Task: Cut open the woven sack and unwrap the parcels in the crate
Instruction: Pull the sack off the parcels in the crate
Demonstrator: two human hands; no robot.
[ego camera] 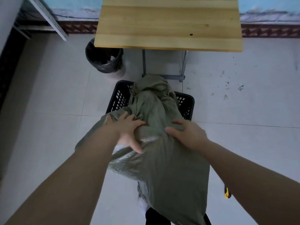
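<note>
Stretching from 6 o'clock to centre, the woven sack (170, 168) lies with its far end in the black crate (117, 95); a wooden table (168, 21) stands at 12 o'clock. Left hand (128, 130) and right hand (188, 133) each grip the sack's fabric, fingers curled.

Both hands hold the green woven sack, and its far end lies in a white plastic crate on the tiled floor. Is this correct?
Not quite: the head view shows a black slotted plastic crate, not a white one. The rest stands: the left hand and the right hand hold the green woven sack, and its far end lies in that crate on the tiled floor.
</note>
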